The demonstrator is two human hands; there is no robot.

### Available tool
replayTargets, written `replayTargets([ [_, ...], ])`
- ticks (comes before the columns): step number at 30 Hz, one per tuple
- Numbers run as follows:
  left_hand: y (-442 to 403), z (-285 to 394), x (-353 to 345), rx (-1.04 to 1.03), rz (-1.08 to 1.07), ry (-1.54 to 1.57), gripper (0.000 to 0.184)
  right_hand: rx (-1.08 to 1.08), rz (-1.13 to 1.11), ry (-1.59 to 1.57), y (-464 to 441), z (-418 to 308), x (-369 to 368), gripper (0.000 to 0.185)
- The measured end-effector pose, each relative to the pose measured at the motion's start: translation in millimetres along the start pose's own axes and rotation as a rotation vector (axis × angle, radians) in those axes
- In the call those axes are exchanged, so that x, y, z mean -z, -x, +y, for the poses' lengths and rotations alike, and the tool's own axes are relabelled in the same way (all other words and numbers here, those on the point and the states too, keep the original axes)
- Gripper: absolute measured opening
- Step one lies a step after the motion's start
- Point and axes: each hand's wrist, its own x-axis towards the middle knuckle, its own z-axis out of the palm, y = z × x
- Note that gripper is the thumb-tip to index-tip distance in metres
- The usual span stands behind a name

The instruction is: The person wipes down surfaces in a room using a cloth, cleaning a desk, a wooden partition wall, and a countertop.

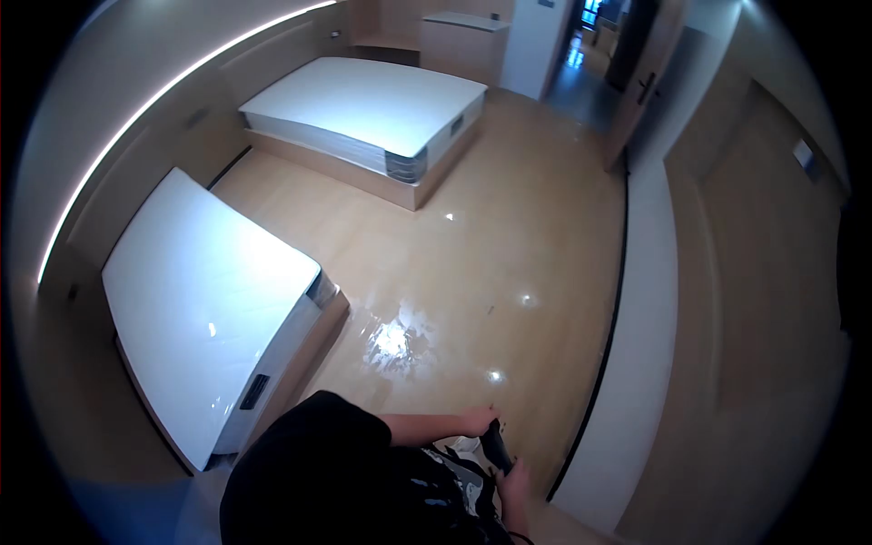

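My left hand [480, 420] is closed around the upper end of a dark, elongated object [495, 448] in front of my body. At its other end, my right hand [514, 481] is closed on it too. The object's exact kind is too small and dim to make out. Just left of it, a small whitish thing [465, 445] shows near my dark, patterned clothing, which partly covers it.
Two bed bases carry a near mattress [213, 304] and a far mattress [368, 100], both white. A shiny, wet-looking patch [398, 343] marks the wood-coloured floor [481, 254]. Beyond are a cabinet [468, 50] and an open door [643, 91]; a wall panel [754, 254] stands right.
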Motion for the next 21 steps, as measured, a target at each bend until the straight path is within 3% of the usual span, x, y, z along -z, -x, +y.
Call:
replayTargets([
  [2, -7, -17, 28, 0.043, 0.109, 0.086, 0.025, -0.044, -0.225, 0.034, -47, -20, 17, 0.038],
  [5, -26, -24, 97, 0.072, -0.026, 0.161, 0.027, 0.002, -0.307, 0.147, -120, -34, 27, 0.034],
  [8, -56, -29, 154, 0.118, 0.072, 0.147, 0.033, 0.229, -0.188, 0.145, -197, -27, 28, 0.034],
  [11, -88, -17, 215, 0.229, 0.127, 0.185, 0.029, 0.286, -0.092, 0.209, -272, -53, 52, 0.041],
  [15, -150, -40, 265, 0.156, 0.317, -0.006, 0.027, 0.381, -0.158, 0.081, -384, -77, 74, 0.046],
  [18, -176, -45, 308, 0.221, 0.392, 0.011, 0.028, 0.475, -0.241, -0.128, -443, -130, 122, 0.05],
  [21, -207, -61, 349, 0.234, 0.474, 0.022, 0.026, 0.535, -0.294, -0.09, -519, -164, 141, 0.046],
])
